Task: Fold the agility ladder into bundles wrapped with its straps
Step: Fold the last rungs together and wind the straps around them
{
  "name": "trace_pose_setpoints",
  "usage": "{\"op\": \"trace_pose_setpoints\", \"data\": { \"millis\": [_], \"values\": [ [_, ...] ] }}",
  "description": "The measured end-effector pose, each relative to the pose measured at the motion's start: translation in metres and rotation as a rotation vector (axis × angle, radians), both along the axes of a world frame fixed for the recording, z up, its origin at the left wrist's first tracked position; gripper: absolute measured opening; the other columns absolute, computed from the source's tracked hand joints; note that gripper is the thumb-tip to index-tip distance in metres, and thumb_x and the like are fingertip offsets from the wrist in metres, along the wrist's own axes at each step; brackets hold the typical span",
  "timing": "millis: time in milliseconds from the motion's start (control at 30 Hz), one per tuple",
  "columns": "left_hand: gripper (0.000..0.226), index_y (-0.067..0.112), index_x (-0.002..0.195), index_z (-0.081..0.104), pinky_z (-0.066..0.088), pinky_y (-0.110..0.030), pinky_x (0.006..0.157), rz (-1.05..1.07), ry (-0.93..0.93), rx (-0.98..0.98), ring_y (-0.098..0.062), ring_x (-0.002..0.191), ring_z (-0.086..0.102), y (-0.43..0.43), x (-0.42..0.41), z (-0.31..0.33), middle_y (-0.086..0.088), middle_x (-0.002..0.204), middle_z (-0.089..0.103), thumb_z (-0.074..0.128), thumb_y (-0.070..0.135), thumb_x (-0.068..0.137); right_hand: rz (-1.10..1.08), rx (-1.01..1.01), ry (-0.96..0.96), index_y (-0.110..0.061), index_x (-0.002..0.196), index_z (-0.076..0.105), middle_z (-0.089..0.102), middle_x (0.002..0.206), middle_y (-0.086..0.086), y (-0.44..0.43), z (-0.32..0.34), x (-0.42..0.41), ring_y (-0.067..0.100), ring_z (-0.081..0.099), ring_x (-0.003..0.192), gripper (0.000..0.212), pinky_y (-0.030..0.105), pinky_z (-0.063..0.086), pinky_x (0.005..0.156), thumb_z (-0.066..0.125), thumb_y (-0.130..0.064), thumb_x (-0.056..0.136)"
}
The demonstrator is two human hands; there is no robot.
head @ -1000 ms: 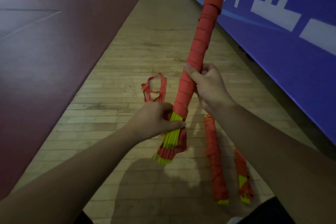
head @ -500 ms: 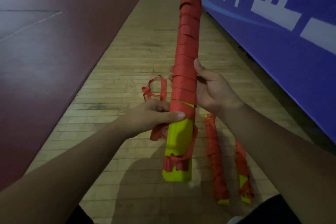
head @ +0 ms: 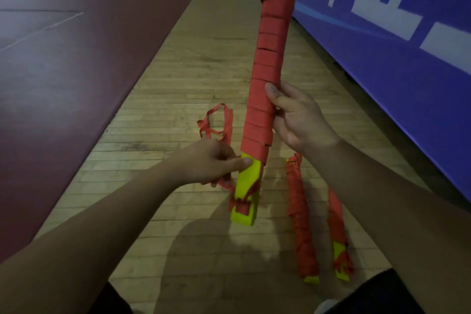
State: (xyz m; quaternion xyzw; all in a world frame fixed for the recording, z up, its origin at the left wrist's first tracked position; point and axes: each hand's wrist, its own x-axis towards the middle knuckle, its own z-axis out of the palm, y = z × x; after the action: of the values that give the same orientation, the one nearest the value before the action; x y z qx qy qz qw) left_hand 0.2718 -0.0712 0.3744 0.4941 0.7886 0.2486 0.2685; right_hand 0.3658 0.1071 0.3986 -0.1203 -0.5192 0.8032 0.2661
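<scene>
The ladder bundle (head: 267,71) stands nearly upright above the wooden floor (head: 191,71). The right hand (head: 300,120) grips its middle, thumb pointing up along it. The left hand (head: 211,160), at the bundle's lower left, curls round the loose strap (head: 216,120), its thumb pressing the yellow end. Two finished bundles (head: 302,224) lie on the floor to the bundle's right.

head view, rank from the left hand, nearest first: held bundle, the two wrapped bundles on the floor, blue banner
1. Held bundle: touched; the left hand, gripping the loose strap, thumbs its yellow lower end.
2. Longer floor bundle: lower right.
3. Shorter floor bundle: further right.
4. Blue banner: far right wall.
</scene>
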Motion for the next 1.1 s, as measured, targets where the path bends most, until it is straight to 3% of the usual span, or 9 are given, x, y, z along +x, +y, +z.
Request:
{"op": "trace_pose_setpoints", "data": {
  "millis": [100, 233, 333, 467, 600, 767, 867, 967, 1100],
  "values": [
    [0.067, 0.017, 0.087, 0.071, 0.057, -0.034, 0.063, 0.071, 0.088, 0.067, -0.011, 0.061, 0.067, 0.002, 0.016, -0.006, 0.000, 0.070, 0.071, 0.058, 0.081, 0.073, -0.094, 0.115, -0.022, -0.012, 0.117, 0.059, 0.070, 0.097, 0.007, -0.006, 0.001, -0.003, 0.013, 0.070, 0.086, 0.023, 0.033, 0.059, 0.074, 0.063, -0.006, 0.094],
    [0.058, 0.016, 0.078, 0.068, 0.047, -0.035, 0.054, 0.223, 0.233, 0.199, -0.015, 0.058, 0.062, 0.012, 0.030, -0.020, -0.003, 0.061, 0.065, 0.060, 0.073, 0.077, -0.184, 0.083, -0.031, -0.012, 0.112, 0.052, 0.066, 0.090, 0.003, -0.012, -0.003, -0.009, 0.008, 0.068, 0.074, 0.029, 0.027, 0.055, 0.066, 0.070, -0.005, 0.090],
    [0.056, 0.008, 0.082, 0.069, 0.049, -0.039, 0.059, 0.265, -0.021, 0.256, -0.020, 0.060, 0.064, 0.011, 0.030, -0.019, -0.013, 0.069, 0.068, 0.065, 0.064, 0.082, -0.117, 0.060, -0.051, -0.007, 0.109, 0.060, 0.066, 0.082, -0.003, -0.016, -0.001, -0.011, 0.005, 0.065, 0.073, 0.020, 0.025, 0.052, 0.068, 0.069, -0.010, 0.092],
    [0.031, 0.007, 0.090, 0.071, 0.048, -0.022, 0.065, 0.143, -0.489, 0.303, -0.010, 0.065, 0.065, 0.002, 0.024, -0.008, 0.000, 0.073, 0.071, 0.066, 0.038, 0.088, -0.011, -0.049, 0.003, -0.010, 0.098, 0.062, 0.067, 0.071, -0.005, -0.012, 0.006, -0.002, 0.012, 0.065, 0.073, 0.005, 0.033, 0.054, 0.068, 0.060, -0.014, 0.096],
    [0.036, -0.002, 0.098, 0.068, 0.052, -0.028, 0.078, -0.040, -0.591, 0.295, -0.022, 0.084, 0.068, -0.005, 0.005, -0.007, -0.010, 0.091, 0.072, 0.057, 0.032, 0.091, 0.289, -0.186, 0.084, -0.006, 0.110, 0.060, 0.065, 0.100, 0.018, -0.010, 0.009, 0.010, 0.033, 0.069, 0.091, 0.018, 0.046, 0.058, 0.076, 0.056, -0.012, 0.093],
    [0.063, 0.000, 0.089, 0.071, 0.051, -0.036, 0.067, -0.149, -0.397, 0.034, -0.030, 0.069, 0.065, -0.004, -0.001, -0.002, -0.016, 0.080, 0.072, 0.054, 0.061, 0.088, 0.274, 0.011, 0.027, -0.002, 0.117, 0.059, 0.068, 0.094, 0.010, -0.009, 0.010, 0.010, 0.019, 0.069, 0.084, 0.024, 0.036, 0.058, 0.073, 0.055, -0.008, 0.094],
    [0.073, 0.001, 0.092, 0.073, 0.055, -0.028, 0.066, -0.163, -0.269, -0.160, -0.022, 0.069, 0.071, -0.006, -0.007, 0.002, -0.015, 0.085, 0.076, 0.050, 0.070, 0.088, 0.158, 0.151, -0.026, -0.006, 0.115, 0.061, 0.070, 0.097, 0.007, -0.003, 0.009, 0.010, 0.016, 0.070, 0.087, 0.021, 0.032, 0.057, 0.076, 0.056, -0.001, 0.095],
    [0.054, 0.006, 0.086, 0.071, 0.045, -0.018, 0.053, -0.037, -0.201, -0.069, -0.009, 0.051, 0.059, -0.004, 0.004, 0.000, -0.001, 0.070, 0.074, 0.056, 0.057, 0.091, -0.019, 0.271, -0.062, -0.011, 0.112, 0.058, 0.069, 0.104, 0.007, -0.001, 0.006, 0.008, 0.017, 0.068, 0.094, 0.023, 0.032, 0.055, 0.079, 0.064, -0.002, 0.092],
    [0.063, 0.014, 0.075, 0.061, 0.044, -0.030, 0.054, 0.139, 0.345, 0.129, -0.015, 0.055, 0.056, 0.010, 0.031, -0.014, 0.001, 0.060, 0.059, 0.053, 0.077, 0.078, -0.240, 0.358, -0.139, -0.018, 0.112, 0.047, 0.066, 0.113, 0.010, -0.009, -0.004, -0.002, 0.023, 0.070, 0.099, 0.035, 0.038, 0.060, 0.079, 0.072, -0.012, 0.089]
  ]
}}
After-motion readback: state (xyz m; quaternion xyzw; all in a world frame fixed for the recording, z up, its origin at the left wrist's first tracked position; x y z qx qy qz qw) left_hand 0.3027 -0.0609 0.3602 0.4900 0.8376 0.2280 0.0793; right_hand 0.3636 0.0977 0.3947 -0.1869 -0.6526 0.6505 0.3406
